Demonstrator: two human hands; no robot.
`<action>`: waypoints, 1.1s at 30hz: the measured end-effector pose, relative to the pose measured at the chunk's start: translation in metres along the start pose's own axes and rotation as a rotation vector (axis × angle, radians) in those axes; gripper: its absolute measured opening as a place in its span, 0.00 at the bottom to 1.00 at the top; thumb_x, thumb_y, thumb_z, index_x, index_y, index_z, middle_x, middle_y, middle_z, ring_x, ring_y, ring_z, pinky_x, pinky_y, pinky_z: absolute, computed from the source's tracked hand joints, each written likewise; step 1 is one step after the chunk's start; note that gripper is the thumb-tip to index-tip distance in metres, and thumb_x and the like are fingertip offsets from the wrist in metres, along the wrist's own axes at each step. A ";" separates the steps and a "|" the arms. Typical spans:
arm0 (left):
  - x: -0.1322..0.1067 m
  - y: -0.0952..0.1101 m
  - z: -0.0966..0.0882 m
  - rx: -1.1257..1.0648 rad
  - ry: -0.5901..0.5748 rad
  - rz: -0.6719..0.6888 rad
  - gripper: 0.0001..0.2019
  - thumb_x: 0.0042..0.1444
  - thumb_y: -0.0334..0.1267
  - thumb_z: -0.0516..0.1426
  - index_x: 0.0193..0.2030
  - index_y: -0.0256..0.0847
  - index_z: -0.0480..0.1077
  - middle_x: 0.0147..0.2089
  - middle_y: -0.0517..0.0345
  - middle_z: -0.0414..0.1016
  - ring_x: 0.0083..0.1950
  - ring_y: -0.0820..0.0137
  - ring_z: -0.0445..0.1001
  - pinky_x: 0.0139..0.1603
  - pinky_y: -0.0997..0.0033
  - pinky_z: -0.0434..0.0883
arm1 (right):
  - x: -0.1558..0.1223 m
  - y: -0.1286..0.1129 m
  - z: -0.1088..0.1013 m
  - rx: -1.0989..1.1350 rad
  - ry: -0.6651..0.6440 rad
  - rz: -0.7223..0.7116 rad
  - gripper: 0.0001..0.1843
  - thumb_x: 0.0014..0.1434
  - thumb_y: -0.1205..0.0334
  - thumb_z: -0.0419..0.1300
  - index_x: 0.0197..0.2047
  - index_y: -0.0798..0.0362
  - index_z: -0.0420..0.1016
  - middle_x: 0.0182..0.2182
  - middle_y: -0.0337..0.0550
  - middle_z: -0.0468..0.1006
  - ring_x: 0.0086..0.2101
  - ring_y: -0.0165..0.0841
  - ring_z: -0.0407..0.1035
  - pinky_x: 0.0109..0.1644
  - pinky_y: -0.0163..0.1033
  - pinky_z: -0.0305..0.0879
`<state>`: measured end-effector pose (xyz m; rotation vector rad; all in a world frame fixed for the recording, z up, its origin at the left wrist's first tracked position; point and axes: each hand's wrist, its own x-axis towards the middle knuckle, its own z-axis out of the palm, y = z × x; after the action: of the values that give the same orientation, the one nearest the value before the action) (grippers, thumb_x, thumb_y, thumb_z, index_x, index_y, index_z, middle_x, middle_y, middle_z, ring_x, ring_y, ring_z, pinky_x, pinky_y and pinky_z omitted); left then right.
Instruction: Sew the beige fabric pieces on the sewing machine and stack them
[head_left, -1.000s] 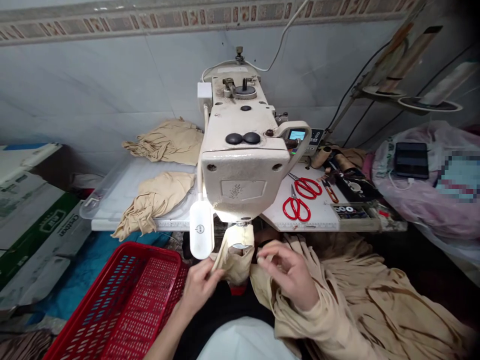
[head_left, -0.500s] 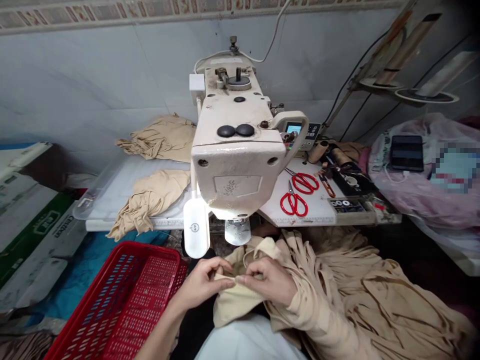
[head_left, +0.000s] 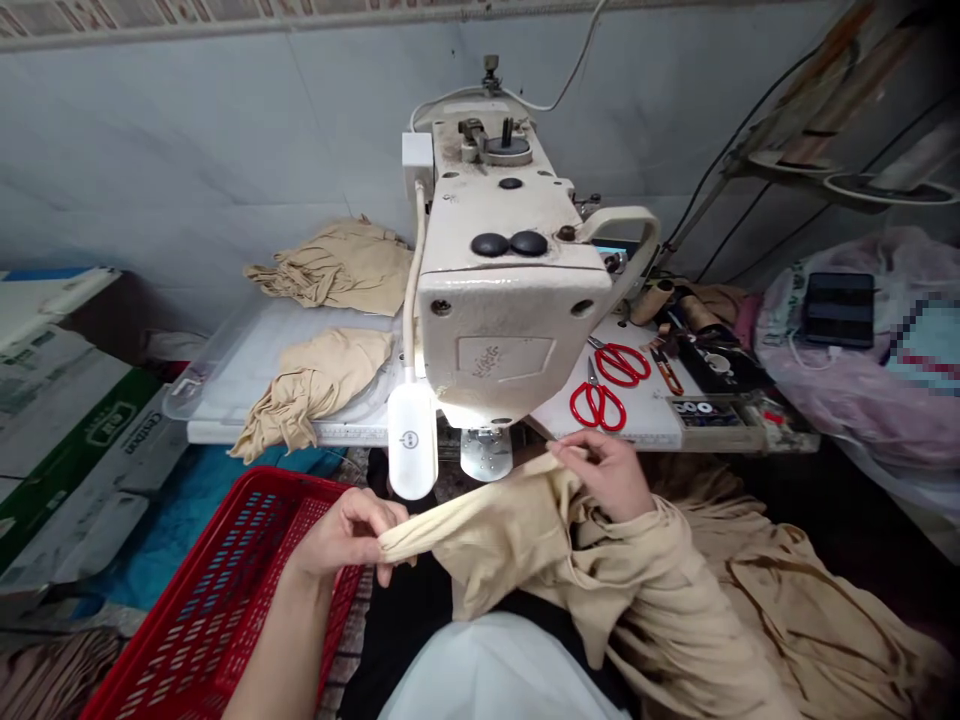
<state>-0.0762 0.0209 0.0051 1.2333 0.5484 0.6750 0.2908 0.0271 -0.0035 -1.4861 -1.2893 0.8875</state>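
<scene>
My left hand (head_left: 341, 535) pinches one end of a tan fabric piece (head_left: 495, 530) just right of the red basket (head_left: 225, 610). My right hand (head_left: 607, 475) grips the same fabric at its other end, below the white sewing machine (head_left: 510, 290). The cloth is stretched between the two hands in front of the machine's cylinder arm (head_left: 486, 455). More of the tan fabric drapes over my right forearm and spills into a heap (head_left: 750, 590) on my lap and to the right.
Two tan fabric bundles (head_left: 322, 385) (head_left: 337, 265) lie on the white table left of the machine. Red scissors (head_left: 600, 400) (head_left: 622, 362), thread snips and small trays sit to its right. A phone (head_left: 838, 308) rests on a plastic bag. Boxes (head_left: 67, 420) stand at left.
The hands, pinched together on the fabric half a second ago, have spread apart. The left moved down-left, the right rose toward the machine, stretching the cloth.
</scene>
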 end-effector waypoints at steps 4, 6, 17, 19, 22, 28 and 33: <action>0.019 0.017 0.038 0.184 -0.012 -0.250 0.16 0.68 0.48 0.57 0.38 0.37 0.78 0.31 0.48 0.82 0.26 0.67 0.79 0.29 0.71 0.73 | -0.025 -0.008 0.045 -0.028 -0.458 -0.116 0.18 0.58 0.49 0.70 0.46 0.51 0.84 0.43 0.48 0.83 0.41 0.41 0.77 0.43 0.41 0.73; 0.030 0.019 0.053 0.320 -0.076 -0.290 0.17 0.70 0.48 0.55 0.41 0.37 0.78 0.31 0.52 0.80 0.23 0.71 0.76 0.24 0.75 0.68 | -0.040 -0.018 0.060 -0.013 -0.718 -0.090 0.18 0.58 0.47 0.70 0.44 0.51 0.85 0.35 0.43 0.85 0.33 0.37 0.77 0.34 0.36 0.71; 0.038 -0.039 0.069 0.352 0.044 -0.043 0.20 0.67 0.48 0.58 0.30 0.35 0.76 0.28 0.52 0.76 0.29 0.69 0.75 0.31 0.73 0.70 | -0.043 -0.050 0.026 0.070 -0.833 -0.169 0.23 0.68 0.49 0.60 0.27 0.55 0.82 0.24 0.42 0.78 0.26 0.30 0.69 0.31 0.35 0.62; 0.033 -0.042 0.065 0.207 0.079 -0.150 0.21 0.63 0.51 0.61 0.29 0.34 0.73 0.22 0.57 0.72 0.22 0.72 0.70 0.24 0.76 0.64 | -0.036 -0.045 0.019 0.083 -0.782 -0.196 0.23 0.67 0.49 0.62 0.25 0.56 0.80 0.24 0.42 0.74 0.26 0.31 0.66 0.31 0.36 0.60; 0.029 -0.029 0.054 0.225 0.193 -0.181 0.18 0.58 0.49 0.66 0.32 0.33 0.74 0.27 0.56 0.74 0.26 0.73 0.70 0.26 0.77 0.65 | -0.030 -0.037 0.013 0.073 -0.736 -0.163 0.24 0.66 0.50 0.62 0.22 0.57 0.77 0.24 0.41 0.70 0.25 0.29 0.63 0.29 0.37 0.56; 0.040 -0.002 0.060 0.465 0.109 -0.146 0.16 0.66 0.46 0.59 0.34 0.35 0.73 0.29 0.59 0.70 0.30 0.73 0.66 0.30 0.75 0.62 | -0.035 -0.031 0.030 0.018 -0.753 -0.063 0.14 0.60 0.52 0.69 0.40 0.55 0.85 0.29 0.42 0.79 0.28 0.31 0.68 0.30 0.35 0.59; 0.044 -0.003 0.067 0.578 0.156 -0.100 0.14 0.67 0.44 0.58 0.35 0.36 0.74 0.28 0.62 0.67 0.30 0.74 0.63 0.30 0.75 0.59 | -0.034 -0.030 0.034 0.059 -0.609 -0.075 0.16 0.63 0.52 0.65 0.32 0.55 0.84 0.27 0.42 0.75 0.27 0.31 0.66 0.30 0.36 0.59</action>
<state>0.0015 0.0079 0.0175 1.6838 0.9740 0.5450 0.2440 -0.0001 0.0132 -1.1460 -1.7194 1.3789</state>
